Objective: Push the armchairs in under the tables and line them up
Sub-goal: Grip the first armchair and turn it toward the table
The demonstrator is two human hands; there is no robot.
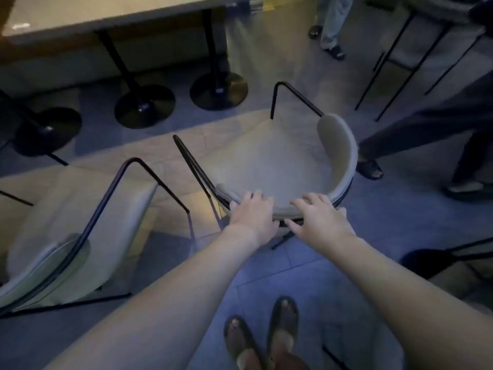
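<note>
A cream armchair (274,161) with thin black metal arms stands in front of me, its seat facing the pale table (106,12) at the top left. My left hand (253,216) grips the top of its curved backrest, fingers curled over the rim. My right hand (318,216) holds the same rim just to the right, fingers over the top and thumb behind. A second cream armchair (77,222) stands to the left, angled toward the table. Neither chair is under the tabletop.
Three round black pedestal bases (145,105) stand under the table. Other people's legs and sandals (369,169) are close on the right, and another person (332,25) stands at the top. More black-legged chairs (416,49) stand at the top right and right edge. My sandalled feet (264,335) are below.
</note>
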